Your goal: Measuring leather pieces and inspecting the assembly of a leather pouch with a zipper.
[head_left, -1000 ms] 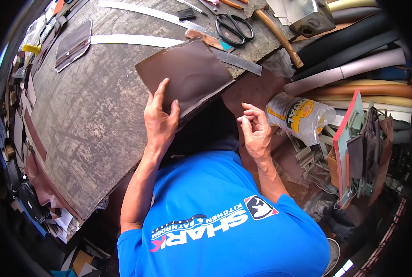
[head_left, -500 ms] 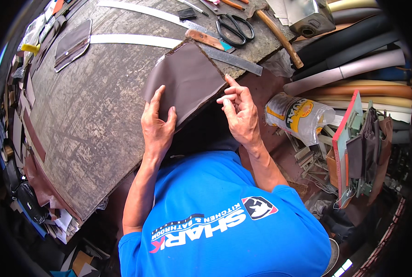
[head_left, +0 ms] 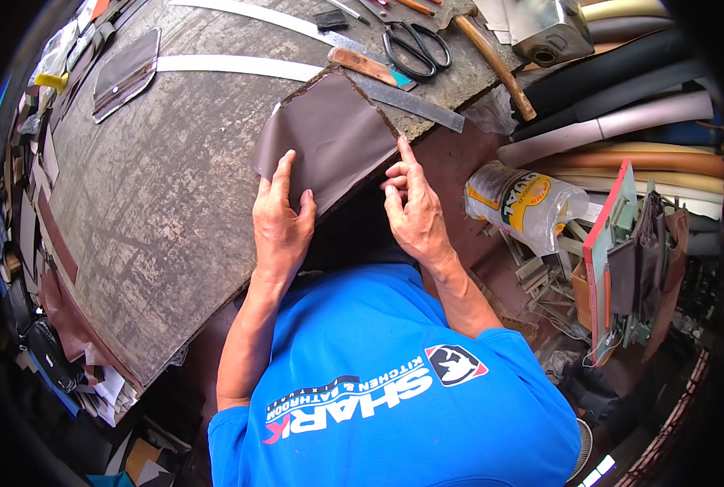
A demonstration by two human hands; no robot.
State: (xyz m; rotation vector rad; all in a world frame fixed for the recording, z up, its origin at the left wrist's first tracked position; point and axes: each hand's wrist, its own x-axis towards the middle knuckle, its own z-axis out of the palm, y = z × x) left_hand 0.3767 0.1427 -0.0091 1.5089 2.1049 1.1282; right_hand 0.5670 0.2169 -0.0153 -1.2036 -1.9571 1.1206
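Note:
A dark brown sheet of leather-like material (head_left: 329, 142) lies at the near corner of the worktable (head_left: 159, 235), with rough dark edges. My left hand (head_left: 284, 219) rests on its near left part, fingers stretched and thumb apart. At the sheet's right corner, the index fingertip of my right hand (head_left: 417, 213) touches the edge. The other fingers of that hand are loosely bent, with nothing seen between them and the thumb. Just beyond the sheet are a wooden-handled knife (head_left: 362, 65) and a metal ruler (head_left: 410, 105).
Black-handled scissors (head_left: 417, 50) and a hammer (head_left: 496, 69) lie at the table's far right. A smaller brown panel (head_left: 126, 75) and white strips (head_left: 232, 65) are farther left. Rolls of material (head_left: 613, 122) and a clear plastic bottle (head_left: 524, 203) stand off the right edge.
My right index finger has straightened against the sheet's right corner. My left hand stays on the sheet, and the view has shifted slightly.

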